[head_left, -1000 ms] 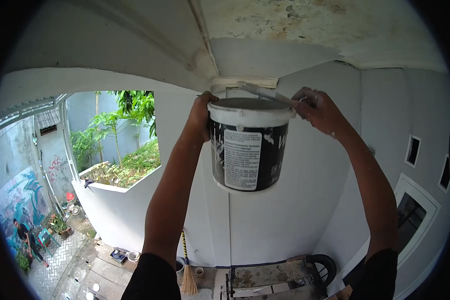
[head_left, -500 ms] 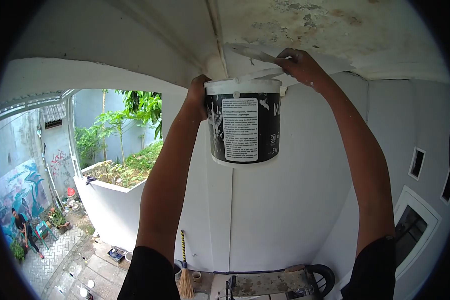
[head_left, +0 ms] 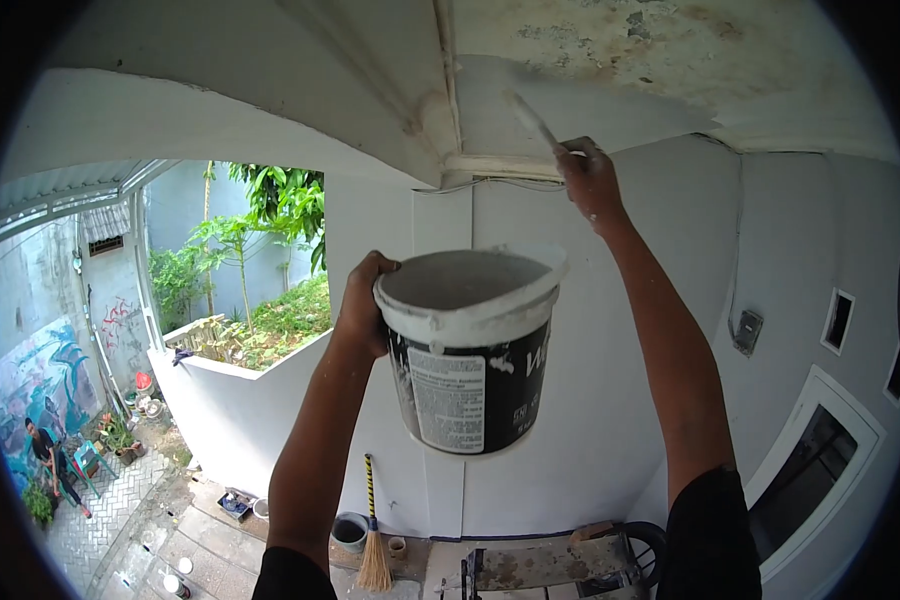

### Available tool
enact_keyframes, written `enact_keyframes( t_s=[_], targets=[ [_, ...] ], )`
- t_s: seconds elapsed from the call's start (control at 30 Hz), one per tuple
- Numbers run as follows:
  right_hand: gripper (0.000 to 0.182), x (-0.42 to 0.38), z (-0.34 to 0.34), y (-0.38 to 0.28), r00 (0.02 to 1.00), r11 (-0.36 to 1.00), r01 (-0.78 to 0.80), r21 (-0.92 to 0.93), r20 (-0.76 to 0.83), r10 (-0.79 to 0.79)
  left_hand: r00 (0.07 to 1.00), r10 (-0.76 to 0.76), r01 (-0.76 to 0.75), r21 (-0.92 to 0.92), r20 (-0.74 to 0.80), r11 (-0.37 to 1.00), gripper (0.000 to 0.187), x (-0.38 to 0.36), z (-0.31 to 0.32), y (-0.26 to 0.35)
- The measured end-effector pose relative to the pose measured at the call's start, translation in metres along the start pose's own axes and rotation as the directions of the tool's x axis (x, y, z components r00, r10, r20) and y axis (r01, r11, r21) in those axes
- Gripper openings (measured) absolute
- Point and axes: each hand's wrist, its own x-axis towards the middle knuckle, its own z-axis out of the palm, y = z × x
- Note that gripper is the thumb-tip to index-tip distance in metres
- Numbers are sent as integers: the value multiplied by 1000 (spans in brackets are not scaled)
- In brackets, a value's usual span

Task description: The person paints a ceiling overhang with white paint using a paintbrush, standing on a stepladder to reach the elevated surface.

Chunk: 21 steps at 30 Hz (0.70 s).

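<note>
My left hand (head_left: 365, 298) grips the left rim of a paint bucket (head_left: 475, 390), fingers closed over its edge. The bucket is black with a white rim and a printed white label; whitish smears mark its sides. It hangs in the air, mouth tipped towards me, and its inside looks pale grey. Up to the right, my right hand (head_left: 588, 180) is closed round the handle of a paintbrush (head_left: 537, 120). The pale tip points up and left, overlapping the smooth grey patch of ceiling (head_left: 610, 108) in this view. Whitish spots show on that hand and wrist.
Peeling, stained ceiling (head_left: 710, 50) lies overhead, beside a beam (head_left: 270, 90). Far below stand a straw broom (head_left: 374, 560), a grey bucket (head_left: 350, 533) and a stained bench-like surface (head_left: 540, 566). A person (head_left: 48, 455) sits outside at lower left.
My left hand has brought the bucket down from near the ceiling, and its mouth now faces me more. The brush has left the bucket's rim area and points up at the ceiling.
</note>
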Motion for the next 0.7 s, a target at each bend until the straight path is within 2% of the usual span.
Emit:
enact_keyframes(
  t_s=[0.07,0.1,0.17,0.2,0.3,0.33,0.4,0.43,0.47,0.53,0.6,0.63,0.67,0.7],
  targets=[
    [27,18,27,-1,976,978,203,-57,92,-197,1000,-16,16,-4,9,1000,39,-17,-7,-21],
    [27,26,37,-7,975,976,211,-57,86,-206,999,-34,34,-32,-2,999,41,-26,-4,-30],
    [27,40,50,-16,983,983,180,-45,-26,-182,999,-42,42,-20,2,999,43,-37,-10,-46],
    [27,37,46,-12,984,983,177,-43,-29,-178,998,-59,59,-27,-3,998,43,-43,-15,-53],
    [27,15,22,9,967,988,150,47,-216,-137,999,-20,21,11,-28,1000,44,-68,-17,-69],
    [27,9,18,15,968,988,148,43,-213,-135,999,-24,24,7,-28,1000,44,-74,-22,-77],
    [26,-10,16,14,993,997,64,53,-101,-59,995,-78,73,-85,-56,994,48,-85,-23,-92],
    [26,-8,25,12,991,993,115,11,-64,-114,994,-105,103,-123,-8,987,51,-92,-18,-99],
    [26,0,37,1,991,993,121,12,-63,-120,996,-79,77,-63,-31,995,53,-97,-17,-108],
    [25,16,57,-17,972,973,231,-29,-40,-232,988,-153,153,-135,8,979,51,-102,-17,-130],
    [25,31,55,-11,974,975,223,6,-48,-222,998,58,-57,92,-16,994,42,-106,-25,-159],
    [25,34,53,-7,974,975,219,40,-63,-216,986,-164,152,-213,-41,965,29,-110,-19,-160],
    [25,26,50,-1,977,978,206,41,-63,-203,983,-175,162,-212,-47,964,29,-113,-28,-179],
    [26,18,46,3,985,977,153,149,-102,-138,998,23,-19,70,-57,997,30,-117,-34,-196]
  ],
)
